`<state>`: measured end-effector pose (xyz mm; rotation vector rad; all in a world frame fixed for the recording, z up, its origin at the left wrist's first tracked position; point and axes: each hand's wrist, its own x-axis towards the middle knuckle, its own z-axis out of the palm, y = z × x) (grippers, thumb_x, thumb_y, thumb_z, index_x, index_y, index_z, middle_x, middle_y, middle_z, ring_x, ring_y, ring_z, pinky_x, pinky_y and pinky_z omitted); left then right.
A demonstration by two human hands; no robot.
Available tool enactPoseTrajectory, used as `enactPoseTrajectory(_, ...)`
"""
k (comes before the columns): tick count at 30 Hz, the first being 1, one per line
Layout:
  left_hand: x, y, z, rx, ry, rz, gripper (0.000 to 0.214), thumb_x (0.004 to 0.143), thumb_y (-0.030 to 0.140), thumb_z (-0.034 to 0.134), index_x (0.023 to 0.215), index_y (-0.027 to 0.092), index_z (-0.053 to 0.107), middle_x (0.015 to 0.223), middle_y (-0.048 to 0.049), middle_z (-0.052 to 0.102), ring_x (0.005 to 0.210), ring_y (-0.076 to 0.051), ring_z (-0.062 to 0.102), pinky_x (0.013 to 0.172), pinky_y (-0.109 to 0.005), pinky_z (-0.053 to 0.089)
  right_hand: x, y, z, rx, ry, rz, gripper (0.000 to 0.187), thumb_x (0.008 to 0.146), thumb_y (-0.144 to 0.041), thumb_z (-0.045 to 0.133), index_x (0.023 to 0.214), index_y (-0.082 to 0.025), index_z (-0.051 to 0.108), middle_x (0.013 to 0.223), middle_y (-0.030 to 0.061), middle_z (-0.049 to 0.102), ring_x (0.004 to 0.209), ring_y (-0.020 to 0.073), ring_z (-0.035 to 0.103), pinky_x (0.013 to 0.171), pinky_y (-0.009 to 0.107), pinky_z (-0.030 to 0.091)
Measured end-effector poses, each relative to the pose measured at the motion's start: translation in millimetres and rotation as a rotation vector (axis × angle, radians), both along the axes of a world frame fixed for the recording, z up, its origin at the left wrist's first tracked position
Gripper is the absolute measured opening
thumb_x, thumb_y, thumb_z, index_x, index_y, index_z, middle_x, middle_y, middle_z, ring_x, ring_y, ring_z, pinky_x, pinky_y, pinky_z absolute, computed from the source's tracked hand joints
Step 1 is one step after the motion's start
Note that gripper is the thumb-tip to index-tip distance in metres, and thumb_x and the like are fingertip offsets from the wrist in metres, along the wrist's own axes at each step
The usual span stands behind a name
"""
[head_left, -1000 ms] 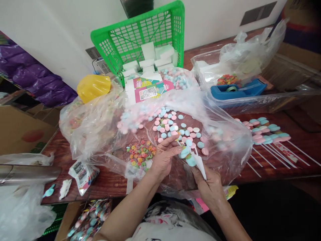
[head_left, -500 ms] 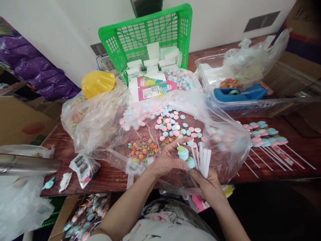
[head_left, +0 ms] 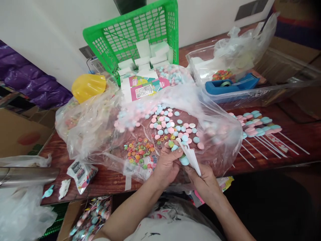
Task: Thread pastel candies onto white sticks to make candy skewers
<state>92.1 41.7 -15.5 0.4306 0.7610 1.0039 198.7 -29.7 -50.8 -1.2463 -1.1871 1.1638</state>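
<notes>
My left hand [head_left: 167,164] is closed around small round candies [head_left: 175,146] at the near edge of a pile of pink and blue candy discs [head_left: 173,125] lying on a clear plastic bag [head_left: 100,124]. My right hand [head_left: 204,180] grips a bundle of white sticks [head_left: 192,156], with a blue candy disc [head_left: 185,161] threaded on one. The two hands touch. A heap of coloured ring candies [head_left: 136,150] lies just left of my left hand.
Finished candy skewers [head_left: 258,129] lie on the wooden table at the right. Behind stand a green basket [head_left: 130,36] with white foam blocks, a yellow bag [head_left: 87,87], a blue tape dispenser [head_left: 230,85] in a clear tray, and a printed carton [head_left: 142,88].
The hands dropped from a raised position back to the candy pile. The fanned white sticks are bunched together again, and the left hand now pinches candies at the stick tip.
</notes>
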Motion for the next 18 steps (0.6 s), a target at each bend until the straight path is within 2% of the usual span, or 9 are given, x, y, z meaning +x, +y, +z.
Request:
enactPoseTrajectory(3, 2.2, 0.0, 2.3, -0.011, -0.081, 0.014, 0.033, 0.055, 0.012, 0.083, 0.076, 0.016, 0.058, 0.069, 0.0043, 0.059, 0.063, -0.008, 0.057, 0.065, -0.021, 0.047, -4.8, 0.8, -6.8, -0.078, 0.186, -0.004, 0.04, 0.091, -0.04, 0.052, 0.058, -0.019, 0.042, 0.05, -0.0069, 0.031, 0.047, 0.0075, 0.026, 0.045, 0.022, 0.022)
enactPoseTrajectory(6, 0.2, 0.5, 5.2, 0.048, -0.144, -0.035, 0.029, 0.059, 0.009, 0.078, 0.077, 0.017, 0.056, 0.068, 0.0039, 0.057, 0.065, -0.008, 0.055, 0.065, -0.019, 0.045, -8.6, 1.5, -13.2, -0.12, 0.285, -0.01, 0.045, 0.091, -0.042, 0.052, 0.054, -0.019, 0.04, 0.047, -0.0076, 0.029, 0.045, 0.0069, 0.023, 0.044, 0.023, 0.02)
enactPoseTrajectory(10, -6.8, 1.6, 8.1, 0.055, -0.157, -0.059, 0.034, 0.057, 0.005, 0.075, 0.084, 0.018, 0.06, 0.08, 0.0021, 0.061, 0.075, -0.011, 0.059, 0.072, -0.023, 0.046, -11.0, 1.1, -14.4, -0.108, 0.277, -0.036, 0.043, 0.091, -0.041, 0.053, 0.056, -0.019, 0.041, 0.049, -0.0071, 0.031, 0.046, 0.0071, 0.025, 0.045, 0.023, 0.02)
enactPoseTrajectory(13, -15.0, 5.3, 8.1, 0.066, -0.15, -0.114, 0.043, 0.055, 0.01, 0.077, 0.094, 0.019, 0.064, 0.09, -0.0009, 0.066, 0.081, -0.015, 0.062, 0.078, -0.03, 0.047, -10.8, 0.6, -11.8, -0.09, 0.211, -0.044, 0.039, 0.091, -0.04, 0.053, 0.06, -0.019, 0.043, 0.052, -0.0066, 0.034, 0.048, 0.0074, 0.027, 0.046, 0.022, 0.022)
enactPoseTrajectory(15, -19.9, 8.4, 6.7, 0.086, -0.121, -0.15, 0.04, 0.059, 0.019, 0.079, 0.097, 0.018, 0.066, 0.094, -0.0042, 0.067, 0.083, -0.017, 0.063, 0.08, -0.032, 0.048, -9.9, 0.8, -10.2, -0.076, 0.127, -0.046, 0.038, 0.092, -0.039, 0.052, 0.06, -0.019, 0.043, 0.054, -0.0064, 0.034, 0.049, 0.0076, 0.028, 0.047, 0.022, 0.023)
enactPoseTrajectory(18, -24.5, 11.3, 3.7, 0.129, -0.013, -0.117, 0.028, 0.069, 0.028, 0.077, 0.092, 0.015, 0.07, 0.087, -0.005, 0.069, 0.076, -0.014, 0.063, 0.076, -0.028, 0.048, -8.3, 1.2, -8.8, -0.057, 0.044, -0.045, 0.038, 0.092, -0.038, 0.05, 0.061, -0.019, 0.042, 0.056, -0.0061, 0.035, 0.051, 0.008, 0.03, 0.048, 0.022, 0.025)
